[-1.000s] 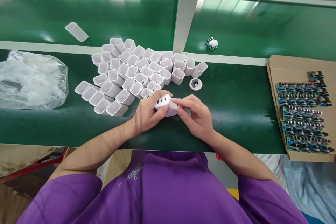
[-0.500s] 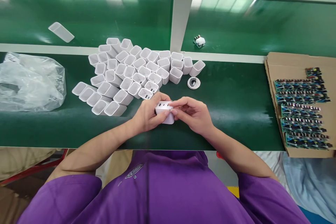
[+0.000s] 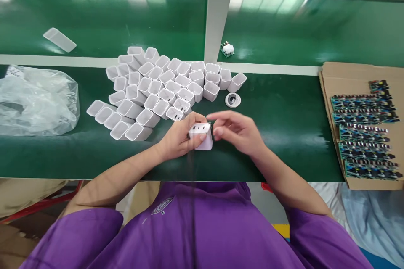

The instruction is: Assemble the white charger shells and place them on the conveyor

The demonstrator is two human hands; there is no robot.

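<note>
My left hand (image 3: 183, 136) is closed around a white charger housing (image 3: 204, 143), thumb across its front and fingers behind. The housing's upper face, with a row of small dark port slots, is turned up toward me. Just to its right is my right hand (image 3: 236, 132), slightly blurred; its index finger and thumb are apart, and nothing shows between them. The index fingertip is close to the housing's upper right corner, and I cannot tell whether it touches. A small dark bit shows at that corner, too small to name.
Many open white housings (image 3: 137, 131) stand grouped at left centre, beside a small round white piece (image 3: 232, 100). A clear plastic bag (image 3: 59, 105) lies far left. At right, cardboard (image 3: 353, 80) holds rows of circuit boards (image 3: 362, 145). Behind lie a translucent sleeve (image 3: 59, 40) and a small board (image 3: 227, 49).
My right hand's fingers have come away from the housing's face and spread apart at its right end. The housing in my left hand has shifted slightly right.
</note>
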